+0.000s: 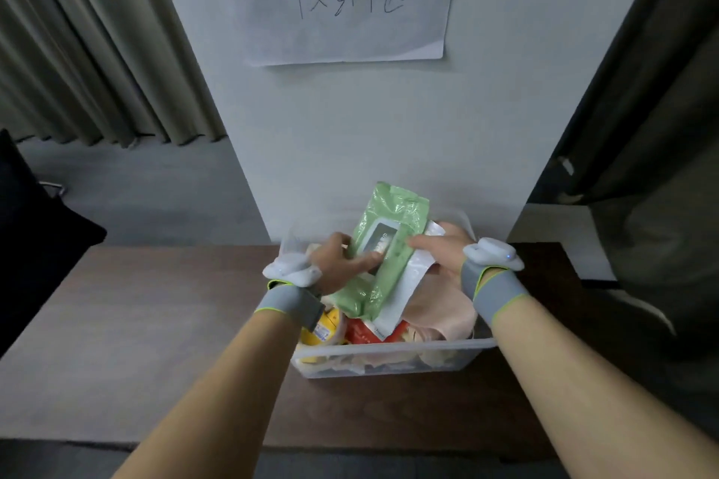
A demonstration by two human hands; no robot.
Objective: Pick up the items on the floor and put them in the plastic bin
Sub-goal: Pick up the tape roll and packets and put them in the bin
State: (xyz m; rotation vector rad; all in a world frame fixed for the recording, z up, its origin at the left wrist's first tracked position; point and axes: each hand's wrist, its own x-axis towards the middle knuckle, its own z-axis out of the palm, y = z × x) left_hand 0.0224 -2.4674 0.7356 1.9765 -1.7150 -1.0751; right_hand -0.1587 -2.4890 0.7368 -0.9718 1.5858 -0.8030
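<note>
With both hands clamped on the green wet-wipes pack (pixel 383 245), left hand (pixel 334 264) thumb on its lid and right hand (pixel 441 251) grip at its edge plus a white flat packet (pixel 404 296), it's hovering over the clear plastic bin (pixel 393 356) on the tabletop (pixel 155 342). Bin looks nearly full: yellow tub (pixel 325 329), red packet (pixel 363 332), pink cloth (pixel 443 313). Probably late-stage; floor barely visible.

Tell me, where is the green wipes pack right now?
In the head view it is at centre: the green pack is held by both hands, left and right, just above the full plastic bin.
</note>
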